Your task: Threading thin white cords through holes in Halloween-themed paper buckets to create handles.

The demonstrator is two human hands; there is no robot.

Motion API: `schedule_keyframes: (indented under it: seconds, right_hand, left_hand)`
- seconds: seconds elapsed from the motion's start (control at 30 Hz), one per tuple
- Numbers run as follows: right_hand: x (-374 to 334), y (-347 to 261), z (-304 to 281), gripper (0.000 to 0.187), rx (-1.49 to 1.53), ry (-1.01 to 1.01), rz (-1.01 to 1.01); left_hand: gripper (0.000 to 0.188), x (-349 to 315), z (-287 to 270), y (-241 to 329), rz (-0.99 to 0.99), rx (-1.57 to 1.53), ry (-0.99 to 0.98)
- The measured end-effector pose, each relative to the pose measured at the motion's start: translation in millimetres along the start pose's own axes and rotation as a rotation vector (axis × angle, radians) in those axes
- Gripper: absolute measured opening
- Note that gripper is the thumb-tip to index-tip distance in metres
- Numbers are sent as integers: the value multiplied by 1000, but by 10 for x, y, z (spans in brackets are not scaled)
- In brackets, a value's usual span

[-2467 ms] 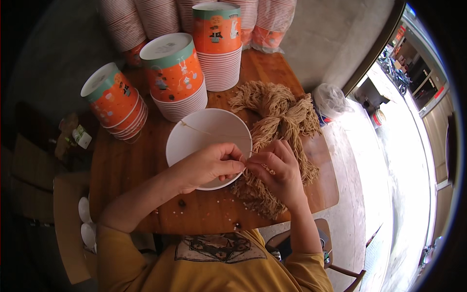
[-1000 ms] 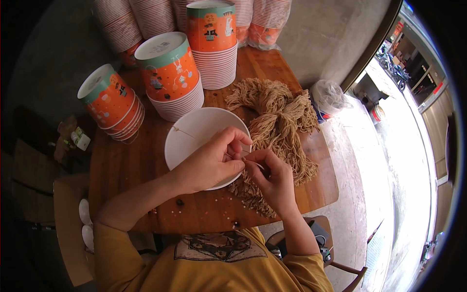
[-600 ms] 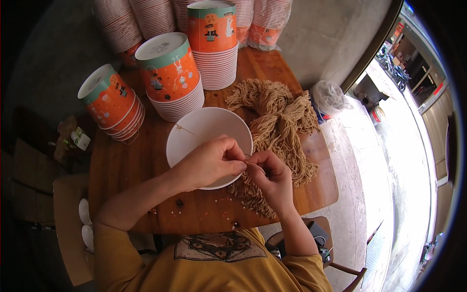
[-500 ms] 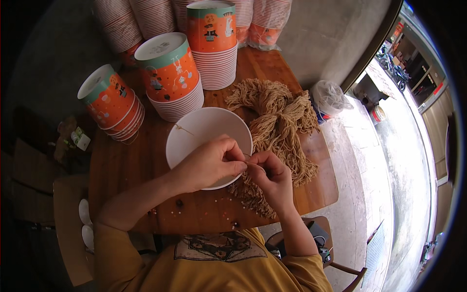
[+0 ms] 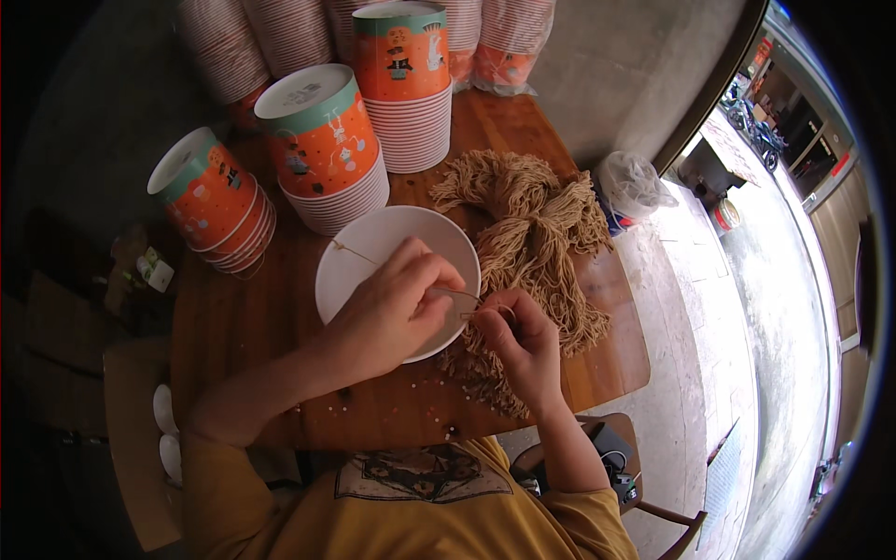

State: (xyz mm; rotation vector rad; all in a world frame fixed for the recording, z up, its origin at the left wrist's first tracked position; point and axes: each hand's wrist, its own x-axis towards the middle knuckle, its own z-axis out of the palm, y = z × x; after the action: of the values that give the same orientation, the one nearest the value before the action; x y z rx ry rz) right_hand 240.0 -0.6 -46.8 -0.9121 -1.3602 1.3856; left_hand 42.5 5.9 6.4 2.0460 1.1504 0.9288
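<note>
My left hand is closed over the mouth of a white round tub, with a strand of twine between its fingers. To its right, my right hand pinches the same strand near the tub's right rim, where the twine makes a small loop. A knotted twine end lies across the tub's far left side and runs under my left hand. Beside the tub and partly behind my right hand rests a large tan bundle of twine. My fingertips hide part of the strand.
Upside-down stacks of orange and green paper buckets stand at the far left, with plastic-wrapped stacks behind. Small bits are scattered along the wooden table's near edge. A bag-topped bucket stands beyond the right edge.
My hands have drawn slightly apart, the left lifting up and to the left. More twine now shows between them, with a small loop at my right fingertips.
</note>
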Motion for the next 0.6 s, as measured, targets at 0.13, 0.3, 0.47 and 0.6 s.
schedule_keyframes:
  seconds: [0.13, 0.3, 0.47, 0.6]
  right_hand:
    - [-13, 8, 32, 12, -40, 27, -29]
    - [-24, 23, 71, 11, -66, 26, -64]
    - [-57, -41, 104, 12, -416, 84, -243]
    - [-57, -35, 126, 11, -480, 104, -303]
  left_hand:
    - [19, -52, 89, 62, -53, -3, -41]
    - [13, -55, 97, 49, -64, -18, -16]
    - [9, -85, 101, 57, -115, -49, 1]
    - [9, -83, 80, 72, -89, -29, 17]
